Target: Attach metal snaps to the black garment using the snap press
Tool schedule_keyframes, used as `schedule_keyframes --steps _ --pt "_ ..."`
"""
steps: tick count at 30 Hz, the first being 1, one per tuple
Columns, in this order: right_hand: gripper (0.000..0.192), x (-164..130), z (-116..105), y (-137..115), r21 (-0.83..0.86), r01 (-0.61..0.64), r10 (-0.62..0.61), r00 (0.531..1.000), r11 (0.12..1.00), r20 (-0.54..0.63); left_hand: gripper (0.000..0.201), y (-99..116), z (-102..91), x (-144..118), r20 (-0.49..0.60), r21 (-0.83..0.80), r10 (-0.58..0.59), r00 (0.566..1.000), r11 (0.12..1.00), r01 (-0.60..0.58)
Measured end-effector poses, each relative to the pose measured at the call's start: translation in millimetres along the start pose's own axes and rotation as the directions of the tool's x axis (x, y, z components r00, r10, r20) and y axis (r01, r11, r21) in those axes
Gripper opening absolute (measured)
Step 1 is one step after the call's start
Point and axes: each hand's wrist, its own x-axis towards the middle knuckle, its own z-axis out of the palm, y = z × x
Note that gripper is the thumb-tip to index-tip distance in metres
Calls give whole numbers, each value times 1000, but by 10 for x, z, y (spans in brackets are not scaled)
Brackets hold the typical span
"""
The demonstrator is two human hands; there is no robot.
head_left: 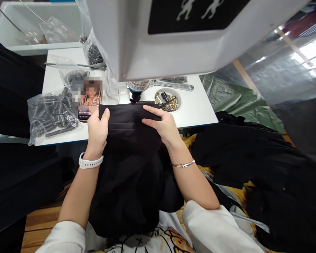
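Note:
A black garment (131, 151) hangs from the table edge toward my lap, its straight top band stretched between both hands. My left hand (98, 128) grips the band's left corner, thumb on top. At the right end, my right hand (162, 124) pinches the band between thumb and fingers. The band's upper edge lies at the dark tip (135, 96) of a white press machine (168, 52), which overhangs the table. Just beyond my left hand lies a phone (88, 105) with its screen lit. A round dish of small metal parts (177, 102) sits past my right hand.
On the white table (197, 116) are a plastic bag of dark springs (55, 110), a bag of black rings (94, 54) and a wrench (173, 85). A white bin (42, 45) stands at the back left. Piles of black cloth (252, 151) lie on both sides.

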Motion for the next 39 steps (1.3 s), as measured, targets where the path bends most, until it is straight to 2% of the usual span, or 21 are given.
schedule_keyframes --steps 10,15,20,39 --pt "45 5 -47 64 -51 49 -46 998 997 46 19 -46 -30 -16 30 38 11 999 999 -12" --pt "47 -13 -55 74 -82 44 -41 998 996 39 20 -39 -47 -36 39 88 29 999 996 -33" --pt "45 -8 -47 66 -96 47 -44 998 994 34 18 -39 -44 -35 27 67 27 999 997 -28" --pt "46 22 -57 83 -26 67 -65 996 997 55 20 -39 -18 -54 13 27 39 999 999 -40"
